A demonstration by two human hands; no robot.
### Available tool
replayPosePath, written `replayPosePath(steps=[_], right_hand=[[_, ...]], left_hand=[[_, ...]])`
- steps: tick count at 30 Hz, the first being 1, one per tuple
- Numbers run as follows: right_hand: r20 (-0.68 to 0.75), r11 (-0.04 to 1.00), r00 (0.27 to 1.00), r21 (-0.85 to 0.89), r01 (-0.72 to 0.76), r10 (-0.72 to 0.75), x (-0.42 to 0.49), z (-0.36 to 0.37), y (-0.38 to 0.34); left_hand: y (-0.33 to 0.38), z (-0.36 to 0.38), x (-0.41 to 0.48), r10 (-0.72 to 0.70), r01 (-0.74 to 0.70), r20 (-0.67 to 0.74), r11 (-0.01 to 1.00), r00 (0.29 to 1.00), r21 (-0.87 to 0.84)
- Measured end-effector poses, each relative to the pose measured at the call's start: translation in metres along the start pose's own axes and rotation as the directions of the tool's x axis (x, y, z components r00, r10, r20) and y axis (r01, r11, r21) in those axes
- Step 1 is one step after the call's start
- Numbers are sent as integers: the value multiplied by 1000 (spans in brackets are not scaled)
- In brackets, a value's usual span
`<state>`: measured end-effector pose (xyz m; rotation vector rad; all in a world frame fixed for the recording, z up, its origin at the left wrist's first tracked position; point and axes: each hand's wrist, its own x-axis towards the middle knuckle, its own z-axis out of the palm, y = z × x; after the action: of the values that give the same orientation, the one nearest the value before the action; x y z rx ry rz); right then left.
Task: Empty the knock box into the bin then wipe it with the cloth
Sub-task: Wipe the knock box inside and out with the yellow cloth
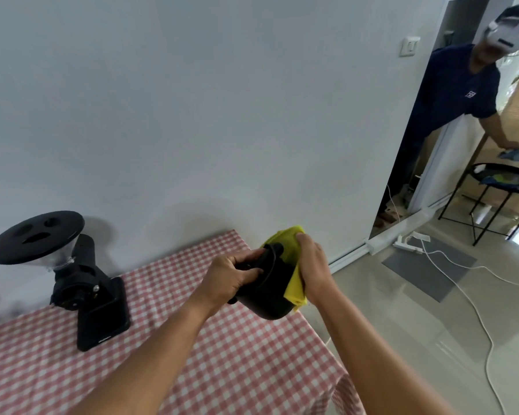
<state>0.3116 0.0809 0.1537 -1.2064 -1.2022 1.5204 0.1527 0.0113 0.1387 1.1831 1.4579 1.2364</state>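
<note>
Above checkered table (252, 369), left hand (231, 274) grips knock box (267, 295).

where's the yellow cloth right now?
Head view, centre-right: the yellow cloth is held by the right hand against the right side of the black knock box, which the left hand grips above the far right corner of the checked table.

No legible txt anywhere. Small white logo (471, 94) on dark shirt (453, 82) of person at right: too blurred to read.
</note>
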Motion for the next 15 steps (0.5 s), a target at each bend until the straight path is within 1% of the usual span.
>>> replayPosePath(steps=[2,4,7,9,11,13,15], right_hand=[[44,997,996,2,79,-79,-5,5,-3],[134,987,978,-1,161,-159,-9,10,3],[246,988,958,20,150,-150,-13,5,15],[260,989,956,-22,145,-134,-13,1,17],[253,988,960,-65,143,-122,-13,-1,13],[234,984,964,-94,151,-126,-10,-2,11],[206,987,969,-62,151,-136,-6,-6,10]], left_hand=[[1,0,0,-41,42,-14,999,999,17],[1,-3,2,-76,76,-8,997,997,22],[1,-7,3,-109,109,7,993,994,-49],[-1,-8,2,-113,115,35,989,993,-97],[-1,-7,0,-106,108,29,990,994,-89],[0,-5,0,-86,86,12,996,996,-32],[3,-3,-1,-47,47,0,998,999,37]])
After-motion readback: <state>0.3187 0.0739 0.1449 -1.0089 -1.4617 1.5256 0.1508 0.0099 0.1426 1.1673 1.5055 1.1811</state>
